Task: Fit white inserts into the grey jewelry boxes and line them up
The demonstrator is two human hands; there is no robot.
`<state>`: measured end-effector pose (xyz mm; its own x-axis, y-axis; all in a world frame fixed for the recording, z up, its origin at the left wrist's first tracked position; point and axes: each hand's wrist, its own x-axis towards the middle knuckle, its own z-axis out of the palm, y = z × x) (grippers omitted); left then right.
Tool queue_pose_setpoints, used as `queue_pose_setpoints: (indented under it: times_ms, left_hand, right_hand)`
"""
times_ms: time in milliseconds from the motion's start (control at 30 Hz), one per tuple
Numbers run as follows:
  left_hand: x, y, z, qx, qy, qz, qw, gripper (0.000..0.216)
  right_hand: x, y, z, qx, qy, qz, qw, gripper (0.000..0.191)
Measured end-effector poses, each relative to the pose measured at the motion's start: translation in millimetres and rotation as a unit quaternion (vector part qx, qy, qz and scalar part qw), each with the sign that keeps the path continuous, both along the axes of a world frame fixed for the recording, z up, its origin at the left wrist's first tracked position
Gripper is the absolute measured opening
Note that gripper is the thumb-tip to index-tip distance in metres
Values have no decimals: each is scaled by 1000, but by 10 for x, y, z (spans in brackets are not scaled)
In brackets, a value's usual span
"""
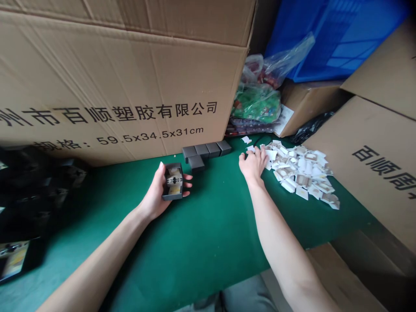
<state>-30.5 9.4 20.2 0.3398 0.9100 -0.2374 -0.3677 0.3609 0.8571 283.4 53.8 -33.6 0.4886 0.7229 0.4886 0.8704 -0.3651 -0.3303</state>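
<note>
My left hand (pixel 157 190) is wrapped round a small black open box (pixel 174 182), thumb along its left wall and fingertips showing past its right side. Inside the box lie pale and yellowish parts with a dark piece across the middle. My right hand (pixel 252 164) reaches to the left edge of a heap of small white folded pieces (pixel 303 169). Its fingers are spread over the nearest pieces, and nothing shows as held. Between and beyond my hands, several closed dark boxes (pixel 208 150) stand in a row, with another dark box (pixel 196 163) in front.
A large printed cardboard carton (pixel 130 86) walls off the back of the green table (pixel 201 229). Many black boxes (pixel 29 203) are stacked at the left. Bagged items (pixel 260 102), a blue crate (pixel 341 43) and another carton (pixel 367 160) stand at the right.
</note>
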Motion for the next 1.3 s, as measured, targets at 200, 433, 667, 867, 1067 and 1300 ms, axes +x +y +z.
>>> queue_pose_setpoints:
  times_ms: [200, 433, 667, 867, 1067, 1300]
  left_hand:
    - [25, -4, 23, -1, 4, -6, 1000, 55]
    - [33, -10, 52, -7, 5, -3, 1000, 54]
    - [30, 5, -3, 16, 20, 28, 999, 56]
    - [-42, 60, -75, 44, 11, 29, 999, 48]
    - [-44, 72, -50, 26, -14, 45, 999, 49]
    - [-32, 65, -2, 25, -18, 50, 998, 45]
  right_hand:
    - [-26, 35, 1, -73, 39, 4, 997, 58]
    - [-158, 52, 135, 140, 55, 92, 984, 43]
    - [-825, -295, 386, 288, 243, 240, 895, 32]
    - [-1410, -659, 314, 223, 385, 398, 802, 28]
    - [-1531, -762, 219, 200, 396, 476, 759, 39]
    - [-1504, -860, 274, 181, 382, 512, 748, 43]
